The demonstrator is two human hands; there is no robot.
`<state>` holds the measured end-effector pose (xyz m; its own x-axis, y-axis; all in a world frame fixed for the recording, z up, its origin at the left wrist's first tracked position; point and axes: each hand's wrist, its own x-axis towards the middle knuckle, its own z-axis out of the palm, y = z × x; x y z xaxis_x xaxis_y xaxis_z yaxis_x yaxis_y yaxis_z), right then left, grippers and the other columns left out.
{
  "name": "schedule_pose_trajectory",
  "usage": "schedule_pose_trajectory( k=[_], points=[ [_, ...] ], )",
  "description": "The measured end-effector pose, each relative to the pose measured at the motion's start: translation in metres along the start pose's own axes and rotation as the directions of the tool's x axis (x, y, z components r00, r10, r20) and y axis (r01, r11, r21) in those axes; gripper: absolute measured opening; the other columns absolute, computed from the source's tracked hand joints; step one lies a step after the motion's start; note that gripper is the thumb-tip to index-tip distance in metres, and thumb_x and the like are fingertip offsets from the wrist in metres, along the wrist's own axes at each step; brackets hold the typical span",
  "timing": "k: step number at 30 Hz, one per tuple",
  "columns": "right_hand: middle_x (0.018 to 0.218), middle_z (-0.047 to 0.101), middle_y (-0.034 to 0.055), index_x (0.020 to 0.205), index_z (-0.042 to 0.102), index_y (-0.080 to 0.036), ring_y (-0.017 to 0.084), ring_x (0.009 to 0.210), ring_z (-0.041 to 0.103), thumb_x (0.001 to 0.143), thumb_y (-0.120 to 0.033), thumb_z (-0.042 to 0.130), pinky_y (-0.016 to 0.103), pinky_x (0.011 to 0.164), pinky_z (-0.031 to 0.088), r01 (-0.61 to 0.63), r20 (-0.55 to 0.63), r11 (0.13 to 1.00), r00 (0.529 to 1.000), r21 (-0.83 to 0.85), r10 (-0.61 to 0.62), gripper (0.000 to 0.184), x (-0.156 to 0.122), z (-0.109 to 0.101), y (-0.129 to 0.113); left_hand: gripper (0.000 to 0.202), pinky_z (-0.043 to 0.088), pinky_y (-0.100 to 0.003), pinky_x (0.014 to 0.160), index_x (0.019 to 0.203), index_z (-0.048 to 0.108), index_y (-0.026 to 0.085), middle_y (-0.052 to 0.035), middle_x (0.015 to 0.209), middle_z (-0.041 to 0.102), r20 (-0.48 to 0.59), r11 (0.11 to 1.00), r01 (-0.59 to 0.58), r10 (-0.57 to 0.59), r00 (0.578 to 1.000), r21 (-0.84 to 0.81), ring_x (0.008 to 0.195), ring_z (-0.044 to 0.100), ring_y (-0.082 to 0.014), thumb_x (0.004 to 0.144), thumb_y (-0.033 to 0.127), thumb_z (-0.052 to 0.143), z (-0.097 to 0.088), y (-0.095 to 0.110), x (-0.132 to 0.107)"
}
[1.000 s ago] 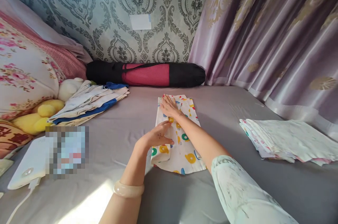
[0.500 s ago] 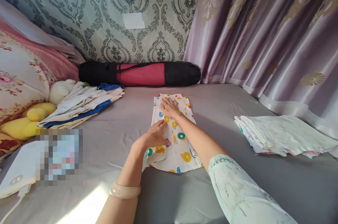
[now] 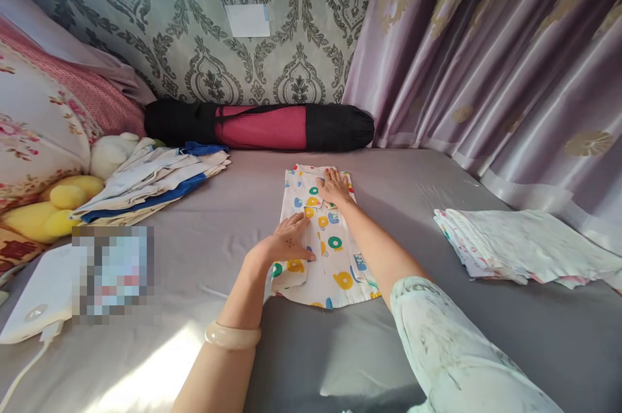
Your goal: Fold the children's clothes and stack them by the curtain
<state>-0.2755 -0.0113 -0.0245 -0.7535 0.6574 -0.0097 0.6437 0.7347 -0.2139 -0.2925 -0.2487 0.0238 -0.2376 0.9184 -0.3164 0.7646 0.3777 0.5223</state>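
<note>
Cloth (image 3: 322, 286), thin and white, printed with yellow, green and blue shapes, lies folded on the creased grey sheet (image 3: 223, 218); roughly oblong, near edge curved. My left hand (image 3: 287, 241), thumb wide of fingers, rests on its left side; my right hand (image 3: 334, 187), spread palm-down, lies toward the far end.

Two hands, one left hand (image 3: 286, 243) and one right hand (image 3: 334, 186), were at one printed cotton garment (image 3: 321, 280). Cloth stacks numbered two, a blue-and-cream stack (image 3: 155, 176) and a pale stack (image 3: 529, 241); their layers were too overlapped to count. There were two plush toys, one yellow toy (image 3: 65, 205) and one white toy (image 3: 111, 155), plus one bangle (image 3: 233, 336), one mat bag (image 3: 262, 126), one white charging device (image 3: 41, 299), one cable (image 3: 22, 374) and one wall card (image 3: 249, 21).
</note>
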Motion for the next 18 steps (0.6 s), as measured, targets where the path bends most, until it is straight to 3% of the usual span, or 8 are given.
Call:
schedule_pose_trajectory(
  k=[5, 9, 12, 18],
  points=[
    [0.162, 0.016, 0.0104, 0.154, 0.023, -0.013, 0.023, 0.149, 0.009, 0.099, -0.043, 0.012, 0.051, 0.119, 0.006, 0.027, 0.001, 0.999, 1.0, 0.037, -0.027, 0.064, -0.006, -0.006, -0.002, 0.103, 0.015, -0.04, 0.119, 0.152, 0.024, 0.022, -0.011, 0.163, 0.013, -0.007, 1.0, -0.009, 0.009, 1.0, 0.01, 0.149, 0.012, -0.0312, 0.066, 0.059, 0.068, 0.001, -0.003, 0.0],
    [0.163, 0.011, 0.0082, 0.155, 0.022, -0.017, 0.022, 0.15, 0.004, 0.099, -0.042, 0.014, 0.049, 0.119, 0.002, 0.175, -0.023, 0.984, 0.984, 0.043, -0.174, 0.062, -0.032, -0.006, -0.009, 0.104, 0.015, -0.039, 0.119, 0.151, 0.025, 0.02, -0.0121, 0.163, 0.013, 0.0, 1.0, -0.023, 0.023, 1.0, 0.011, 0.149, 0.011, -0.0315, 0.065, 0.06, 0.068, 0.001, -0.005, 0.001],
    [0.163, 0.01, 0.0076, 0.155, 0.023, -0.016, 0.022, 0.15, 0.004, 0.099, -0.041, 0.017, 0.047, 0.12, 0.002, 0.269, 0.029, 0.963, 0.963, 0.031, -0.27, 0.061, -0.051, -0.002, -0.015, 0.105, 0.015, -0.036, 0.12, 0.15, 0.026, 0.017, -0.0123, 0.162, 0.015, -0.013, 0.999, -0.042, 0.042, 0.999, 0.007, 0.149, 0.012, -0.0309, 0.064, 0.061, 0.067, 0.002, -0.008, 0.002],
    [0.163, 0.01, 0.0073, 0.155, 0.021, -0.015, 0.022, 0.15, 0.005, 0.1, -0.042, 0.013, 0.047, 0.12, 0.004, 0.257, 0.147, 0.963, 0.952, 0.081, -0.267, 0.062, -0.058, -0.009, -0.02, 0.107, 0.021, -0.036, 0.118, 0.151, 0.02, 0.016, -0.0128, 0.161, 0.019, -0.006, 0.999, -0.046, 0.047, 0.999, 0.021, 0.147, 0.019, -0.0299, 0.066, 0.061, 0.067, -0.001, -0.003, -0.003]
  ],
)
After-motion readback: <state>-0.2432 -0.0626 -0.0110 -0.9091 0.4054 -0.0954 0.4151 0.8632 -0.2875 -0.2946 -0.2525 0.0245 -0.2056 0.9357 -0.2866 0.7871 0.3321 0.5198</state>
